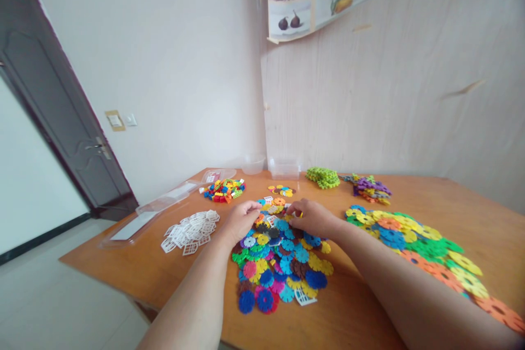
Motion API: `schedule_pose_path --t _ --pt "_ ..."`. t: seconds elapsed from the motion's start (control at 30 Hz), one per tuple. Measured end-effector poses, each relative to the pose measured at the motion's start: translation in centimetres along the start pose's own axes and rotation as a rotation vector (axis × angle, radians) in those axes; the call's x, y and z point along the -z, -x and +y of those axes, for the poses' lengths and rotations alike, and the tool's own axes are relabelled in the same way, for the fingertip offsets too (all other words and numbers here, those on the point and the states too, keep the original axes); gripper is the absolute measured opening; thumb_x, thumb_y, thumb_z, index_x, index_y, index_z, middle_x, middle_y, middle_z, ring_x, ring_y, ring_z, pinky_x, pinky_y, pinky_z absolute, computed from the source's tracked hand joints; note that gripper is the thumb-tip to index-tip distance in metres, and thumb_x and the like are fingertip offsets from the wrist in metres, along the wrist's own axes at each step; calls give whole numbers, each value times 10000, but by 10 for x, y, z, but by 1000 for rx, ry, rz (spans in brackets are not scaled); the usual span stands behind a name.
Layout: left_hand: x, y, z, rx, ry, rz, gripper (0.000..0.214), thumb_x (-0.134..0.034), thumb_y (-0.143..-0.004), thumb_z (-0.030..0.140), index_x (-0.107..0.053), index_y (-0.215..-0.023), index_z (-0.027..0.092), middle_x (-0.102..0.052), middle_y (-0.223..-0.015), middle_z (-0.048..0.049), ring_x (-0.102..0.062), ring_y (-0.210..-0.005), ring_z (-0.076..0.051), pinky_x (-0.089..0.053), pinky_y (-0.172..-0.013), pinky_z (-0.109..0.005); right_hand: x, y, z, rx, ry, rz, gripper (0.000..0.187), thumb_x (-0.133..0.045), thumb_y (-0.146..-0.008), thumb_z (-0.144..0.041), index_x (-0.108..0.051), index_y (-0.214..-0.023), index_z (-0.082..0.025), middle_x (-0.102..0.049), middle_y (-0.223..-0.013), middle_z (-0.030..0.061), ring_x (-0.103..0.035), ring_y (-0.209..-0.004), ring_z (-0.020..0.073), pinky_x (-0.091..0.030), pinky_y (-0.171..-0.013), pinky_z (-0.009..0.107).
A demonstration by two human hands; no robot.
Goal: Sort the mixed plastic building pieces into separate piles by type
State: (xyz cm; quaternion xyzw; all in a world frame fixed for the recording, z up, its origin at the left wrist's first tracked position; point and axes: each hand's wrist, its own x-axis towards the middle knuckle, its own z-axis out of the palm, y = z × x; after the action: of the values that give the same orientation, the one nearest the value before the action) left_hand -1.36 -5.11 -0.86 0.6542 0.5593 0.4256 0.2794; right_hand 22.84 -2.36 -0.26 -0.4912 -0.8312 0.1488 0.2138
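Observation:
A mixed heap of colourful notched plastic discs (287,246) covers the middle of the wooden table, with a few white window-frame pieces (305,298) among them. My left hand (241,222) is at the heap's upper left edge, thumb and fingers closed together at the tips. Over the upper right edge, my right hand (314,219) has its fingers curled down towards the discs. What either hand may hold is too small to make out. Left of the heap lies a pile of white lattice window pieces (191,232). A few small discs (283,190) lie just beyond the heap.
Small building bricks (223,190) are piled at the back left. Large flower-shaped discs (426,246) spread along the right. Green interlocking pieces (322,177) and purple ones (371,188) lie at the back. Clear plastic tubs (285,168) stand against the wall; a clear lid (139,227) lies left.

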Motion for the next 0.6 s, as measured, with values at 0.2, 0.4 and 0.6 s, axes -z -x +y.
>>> schedule_pose_path --t 0.2,0.4,0.6 --pt "0 -3 -5 18 37 18 281 -580 -785 352 -705 -965 178 -732 -954 -37 -657 -905 -208 -480 -808 -292 -1 0 -1 0 25 19 241 -659 -690 -265 -669 -921 -199 -646 -897 32 -568 -760 154 -386 -651 240" --pt "-3 -7 -11 20 144 54 327 -613 -763 431 -708 -936 171 -731 -904 -39 -652 -876 -205 -484 -783 -287 -2 1 1 -62 -97 -8 150 -658 -691 -229 -600 -820 -177 -602 -720 -10 -525 -649 123 -355 -552 217" --pt "-3 -9 -11 40 208 76 308 -628 -747 407 -716 -930 175 -726 -849 -34 -647 -811 -191 -481 -758 -283 2 2 7 -165 -333 -38 127 -626 -722 -198 -629 -841 -156 -585 -690 -15 -499 -621 107 -365 -536 206"
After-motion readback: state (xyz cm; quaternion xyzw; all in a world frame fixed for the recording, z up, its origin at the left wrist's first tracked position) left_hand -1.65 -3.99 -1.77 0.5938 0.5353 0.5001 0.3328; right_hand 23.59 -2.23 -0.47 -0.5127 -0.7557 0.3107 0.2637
